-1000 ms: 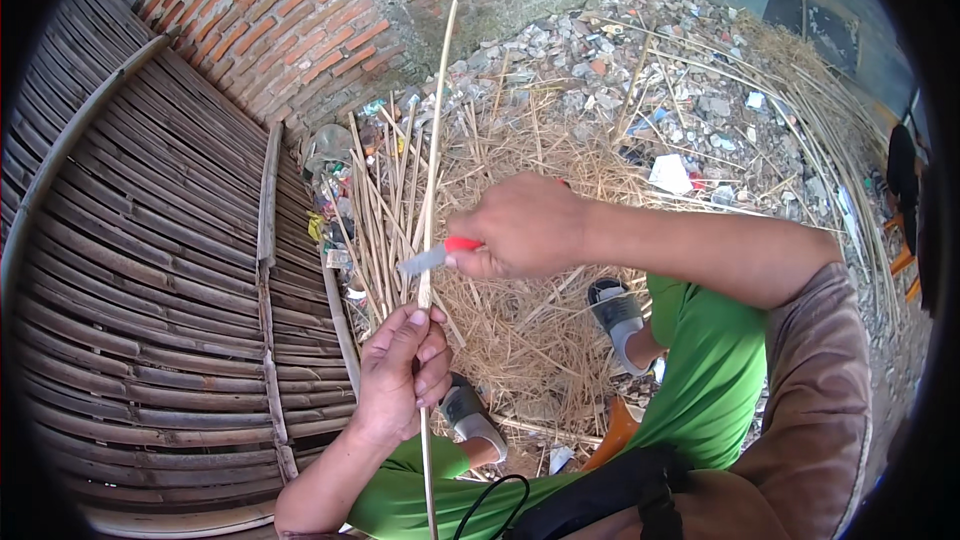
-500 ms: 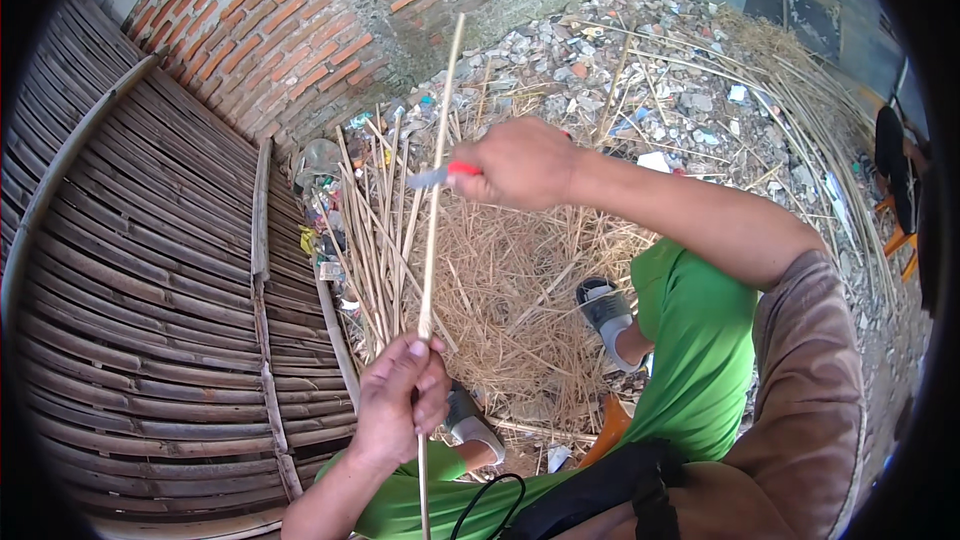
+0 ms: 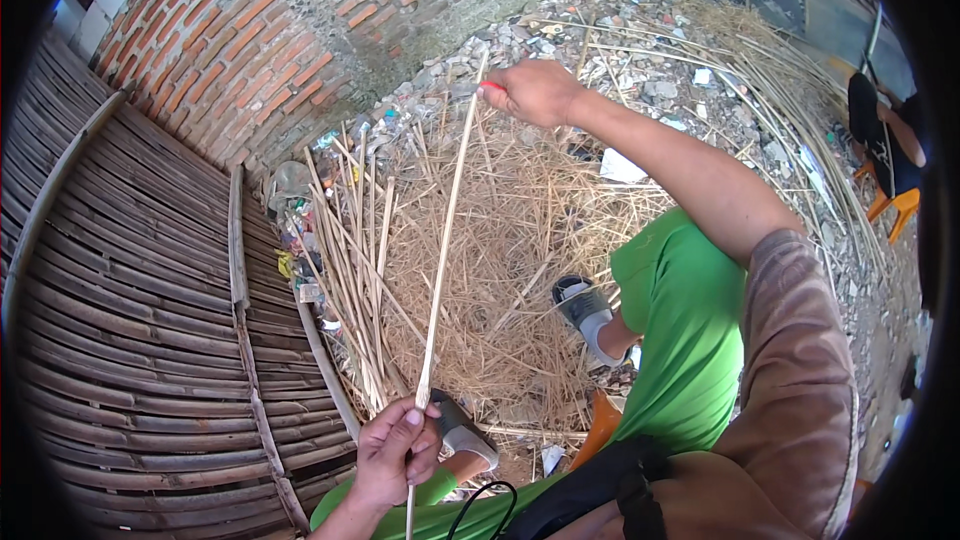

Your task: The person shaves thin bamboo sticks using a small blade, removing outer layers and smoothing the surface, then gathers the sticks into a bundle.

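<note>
My left hand [image 3: 398, 450] is closed around the lower part of a long, pale bamboo strip [image 3: 450, 240], its thumb lying along the strip. The strip slants up and away, with its lower end running down past my hand. Near the far tip, my right hand [image 3: 540, 92] grips a knife by its red handle [image 3: 492, 86]. The knife's blade is hard to make out against the strip. Curled shavings [image 3: 500, 240] cover the ground below, and several cut bamboo sticks [image 3: 345, 270] lean in a bunch to the left.
A slatted bamboo panel [image 3: 150, 340] fills the left side. A brick wall [image 3: 240, 50] stands behind it. Rubble [image 3: 660, 90] and long bamboo strips [image 3: 800, 130] lie at the far right. Another person [image 3: 885, 130] sits by an orange stool [image 3: 893, 205] at the right edge.
My right hand has moved the knife up and away along the strip, from its middle part to near its far tip. My left hand keeps its hold, slightly lower in view.
</note>
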Demonstrator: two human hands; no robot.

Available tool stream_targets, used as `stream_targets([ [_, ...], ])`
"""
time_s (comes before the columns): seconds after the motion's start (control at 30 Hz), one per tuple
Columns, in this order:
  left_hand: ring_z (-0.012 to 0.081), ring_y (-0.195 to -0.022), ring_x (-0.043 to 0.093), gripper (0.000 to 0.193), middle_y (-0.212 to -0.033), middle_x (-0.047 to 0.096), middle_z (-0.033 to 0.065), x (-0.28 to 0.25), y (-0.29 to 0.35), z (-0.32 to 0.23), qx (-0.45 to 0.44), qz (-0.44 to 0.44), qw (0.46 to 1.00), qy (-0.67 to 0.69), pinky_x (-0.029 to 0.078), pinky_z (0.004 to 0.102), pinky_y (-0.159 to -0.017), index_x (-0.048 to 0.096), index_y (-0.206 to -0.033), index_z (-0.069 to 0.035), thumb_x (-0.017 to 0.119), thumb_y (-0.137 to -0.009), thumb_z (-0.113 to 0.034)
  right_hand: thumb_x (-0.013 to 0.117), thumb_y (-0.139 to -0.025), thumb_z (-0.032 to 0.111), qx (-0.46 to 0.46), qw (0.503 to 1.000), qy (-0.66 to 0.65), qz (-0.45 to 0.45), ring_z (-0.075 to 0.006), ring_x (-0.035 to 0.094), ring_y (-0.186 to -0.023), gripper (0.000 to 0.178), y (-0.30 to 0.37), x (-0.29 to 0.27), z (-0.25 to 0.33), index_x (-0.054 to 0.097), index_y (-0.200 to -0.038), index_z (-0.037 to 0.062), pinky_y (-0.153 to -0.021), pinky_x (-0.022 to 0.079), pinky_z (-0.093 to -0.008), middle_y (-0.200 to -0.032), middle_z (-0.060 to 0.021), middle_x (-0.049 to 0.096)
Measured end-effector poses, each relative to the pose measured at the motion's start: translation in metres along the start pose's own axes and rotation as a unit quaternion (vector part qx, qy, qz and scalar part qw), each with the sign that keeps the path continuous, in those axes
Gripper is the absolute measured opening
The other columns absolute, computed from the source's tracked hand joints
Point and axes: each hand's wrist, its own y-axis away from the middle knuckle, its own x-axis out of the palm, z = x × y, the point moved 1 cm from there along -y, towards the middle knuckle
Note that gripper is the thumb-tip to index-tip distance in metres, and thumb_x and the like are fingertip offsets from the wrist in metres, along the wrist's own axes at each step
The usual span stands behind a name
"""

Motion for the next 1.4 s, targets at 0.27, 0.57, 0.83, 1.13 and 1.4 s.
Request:
stream_targets([
  [0.27,0.0070,-0.043,0.033,0.022,-0.067,0.040,-0.0004,-0.012,0.000,0.002,-0.016,-0.069,0.996,0.053,0.024,0.0230,-0.035,0.058,-0.107,-0.002,0.050,-0.104,-0.022,0.035,-0.105,0.048,0.158,0.985,0.009,-0.061,-0.0382,0.068,-0.091,0.051,0.017,0.005,-0.071,0.066,-0.102,0.0072,-0.081,0.051,-0.0529,-0.091,-0.0202,0.070],
  [0.57,0.0055,-0.044,0.029,0.023,-0.071,0.039,-0.0003,-0.010,-0.021,-0.015,0.000,-0.021,0.993,0.115,0.021,0.0219,-0.037,0.055,-0.109,-0.001,0.044,-0.107,-0.021,0.047,-0.105,0.041,-0.152,0.972,-0.175,0.024,-0.0367,0.058,-0.057,0.040,0.047,0.010,0.126,0.055,-0.086,0.0066,-0.058,0.046,-0.0487,-0.061,-0.0150,0.054],
  [0.83,0.0055,-0.045,0.029,0.024,-0.072,0.039,0.0002,-0.008,-0.024,-0.025,0.004,-0.032,0.993,0.116,0.022,0.0219,-0.038,0.055,-0.111,-0.001,0.042,-0.107,-0.021,0.053,-0.100,0.042,-0.206,0.961,-0.140,0.119,-0.0361,0.062,-0.055,0.035,0.086,0.010,0.186,0.058,-0.088,0.0097,-0.052,0.048,-0.0502,-0.059,-0.0122,0.059],
  [1.13,0.0052,-0.046,0.031,0.026,-0.073,0.040,0.0001,-0.006,-0.026,-0.028,0.034,-0.056,0.996,0.061,0.024,0.0219,-0.038,0.054,-0.110,0.000,0.042,-0.109,-0.024,0.053,-0.098,0.043,-0.224,0.957,-0.111,0.147,-0.0356,0.064,-0.054,0.039,0.091,-0.009,0.201,0.062,-0.086,0.0064,-0.052,0.050,-0.0502,-0.057,-0.0135,0.061],
  [1.4,0.0053,-0.045,0.031,0.027,-0.072,0.039,-0.0003,-0.002,-0.021,-0.026,0.049,-0.044,0.997,0.046,0.024,0.0221,-0.037,0.054,-0.111,0.000,0.042,-0.110,-0.024,0.053,-0.098,0.044,-0.191,0.974,-0.077,0.093,-0.0370,0.065,-0.057,0.040,0.078,-0.008,0.174,0.063,-0.088,0.0066,-0.053,0.049,-0.0513,-0.059,-0.0145,0.061],
])
